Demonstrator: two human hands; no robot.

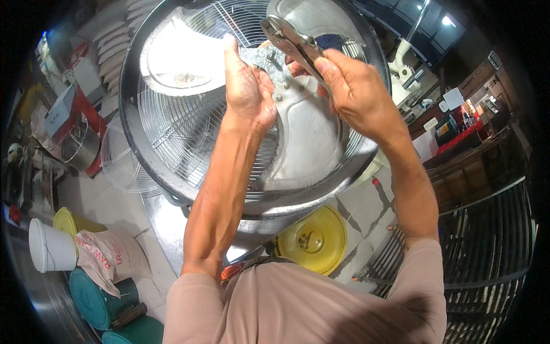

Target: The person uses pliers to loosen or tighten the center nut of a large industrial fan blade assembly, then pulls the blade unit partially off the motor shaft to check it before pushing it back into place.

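A large round fan lies in front of me, its black-edged metal housing (133, 129) ringing a wire grille (172, 123) and broad metal blades. One grey blade (309, 135) is riveted to the metal hub plate (264, 58) at the middle. My left hand (250, 94) grips this plate, thumb upright and fingers partly hidden behind it. Locking pliers (293, 47) are in my closed right hand (358, 92), their jaws pointing up and left above the hub. A bolt (271, 57) stands up from the plate below the jaws. Whether the jaws touch anything I cannot tell.
A loose wire fan guard (121, 166) leans at the left of the housing. A yellow lidded tub (315, 241) stands below the fan. White (48, 245) and green buckets (94, 298) and a sack (117, 255) are at lower left; a slatted rack (481, 246) is at right.
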